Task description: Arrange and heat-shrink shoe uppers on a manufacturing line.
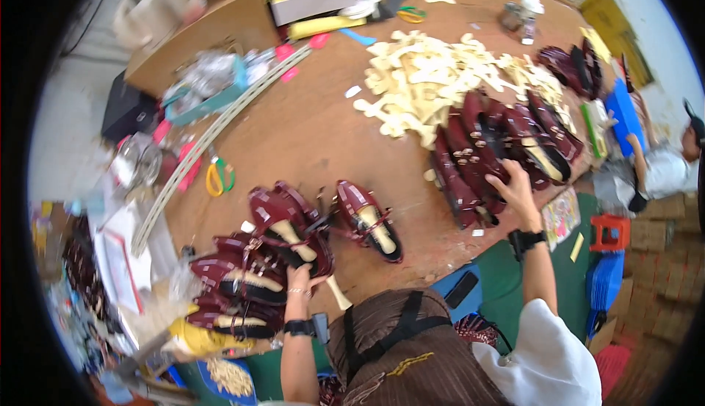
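Note:
My left hand [298,279] is at the heel of a dark red patent shoe [283,211] with a pale insole, in the left group of shoes. Its fingers close on the heel and are partly hidden by it. Beside that shoe lies another dark red strapped shoe [365,211], toe pointing away from me. More dark red shoes [239,277] are bunched to the left of the hand. On the right, my right hand [515,185] rests on a tight row of dark red shoes [470,145], thumb spread from the fingers. Some fingertips are hidden among the shoes.
Behind the right-hand shoes spreads a heap of cream shaped pieces [418,75]. Scissors [218,176] and a long pale strip [213,134] lie to the left. Another person [664,160] is at the far right, near a blue board [624,119] and a red stool [611,232].

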